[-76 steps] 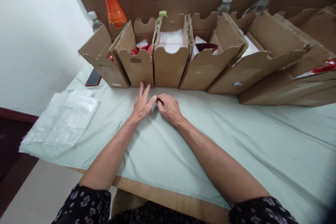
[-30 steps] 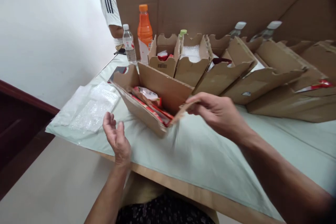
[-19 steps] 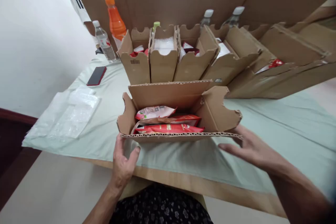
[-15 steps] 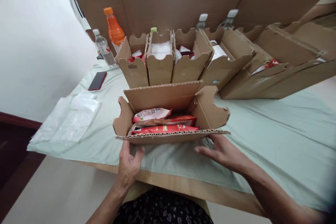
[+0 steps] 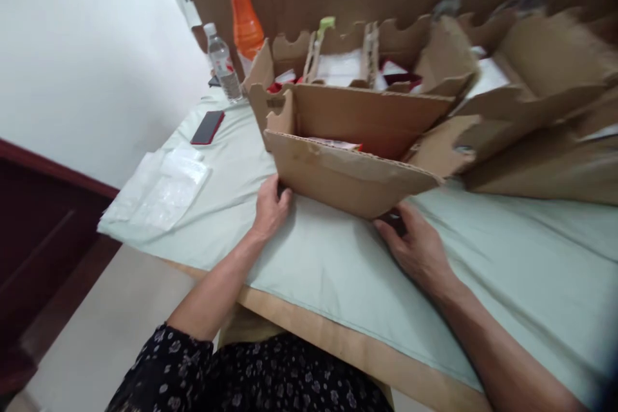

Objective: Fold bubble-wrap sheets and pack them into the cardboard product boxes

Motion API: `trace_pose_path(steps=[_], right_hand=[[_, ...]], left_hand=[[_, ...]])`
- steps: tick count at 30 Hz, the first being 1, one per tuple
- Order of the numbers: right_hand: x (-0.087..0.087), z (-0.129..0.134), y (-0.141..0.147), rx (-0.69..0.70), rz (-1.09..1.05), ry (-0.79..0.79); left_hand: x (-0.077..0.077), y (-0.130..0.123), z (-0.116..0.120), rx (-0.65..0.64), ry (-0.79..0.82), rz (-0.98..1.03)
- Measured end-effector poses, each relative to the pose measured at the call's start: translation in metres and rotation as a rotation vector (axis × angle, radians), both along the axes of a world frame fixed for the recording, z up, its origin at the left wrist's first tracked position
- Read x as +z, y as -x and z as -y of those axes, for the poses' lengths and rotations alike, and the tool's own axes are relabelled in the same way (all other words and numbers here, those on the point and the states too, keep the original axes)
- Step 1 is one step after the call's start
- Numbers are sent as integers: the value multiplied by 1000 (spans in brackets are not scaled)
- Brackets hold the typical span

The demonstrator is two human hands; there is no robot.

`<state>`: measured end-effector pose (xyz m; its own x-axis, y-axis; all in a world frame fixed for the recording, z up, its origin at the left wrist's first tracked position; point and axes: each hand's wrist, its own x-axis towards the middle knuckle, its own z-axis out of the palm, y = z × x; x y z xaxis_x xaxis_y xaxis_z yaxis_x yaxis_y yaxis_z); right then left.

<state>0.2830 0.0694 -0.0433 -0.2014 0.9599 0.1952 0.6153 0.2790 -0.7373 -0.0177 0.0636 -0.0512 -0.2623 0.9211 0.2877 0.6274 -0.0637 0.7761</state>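
Note:
An open-topped cardboard box (image 5: 338, 170) is tilted in front of the row of other boxes, its near wall facing me. My left hand (image 5: 271, 209) grips its lower left corner, with the fingers hidden behind the wall. At the lower right corner, my right hand (image 5: 418, 241) holds the box, its thumb in front and the other fingers partly out of sight. Over the near wall, only the top edge of a packet (image 5: 335, 143) shows inside.
Behind stand several cardboard boxes (image 5: 338, 67) with goods in them, an orange drink bottle (image 5: 247, 22) and a clear water bottle (image 5: 224, 67). To the left lie a phone (image 5: 207, 127) and bubble-wrap bags (image 5: 167, 190) on the pale green cloth (image 5: 318, 264).
The box has moved away from me towards the row and tipped, so its near wall now hides most of the packets. Both hands have gone forward with it. The view has shifted.

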Motion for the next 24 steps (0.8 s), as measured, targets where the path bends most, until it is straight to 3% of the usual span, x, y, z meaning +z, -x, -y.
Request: trace_pose_path(steps=[3,7,10,12,13,16,18,21,24], right_hand=[[-5,2,-2,-9,60,-11],[1,-2,2,-27,103,-3],[6,-8,8,-101,108,43],[8,-12,9,-152,107,65],[8,-14,9,-172,106,64],[6,-15,8,-194,110,44],[6,-14,8,-192,117,39],[4,-14,8,-195,114,27],[1,-14,7,-181,111,6]], left_hand=[[-7,0,23,-22,64,-184],[-10,-13,82,-139,202,-540],[-6,-11,125,-360,173,-622],[1,10,139,-411,114,-586],[5,27,140,-351,85,-559],[19,95,122,133,-10,-577],[25,139,101,370,4,-603],[27,184,71,559,88,-544],[24,202,56,615,132,-448]])
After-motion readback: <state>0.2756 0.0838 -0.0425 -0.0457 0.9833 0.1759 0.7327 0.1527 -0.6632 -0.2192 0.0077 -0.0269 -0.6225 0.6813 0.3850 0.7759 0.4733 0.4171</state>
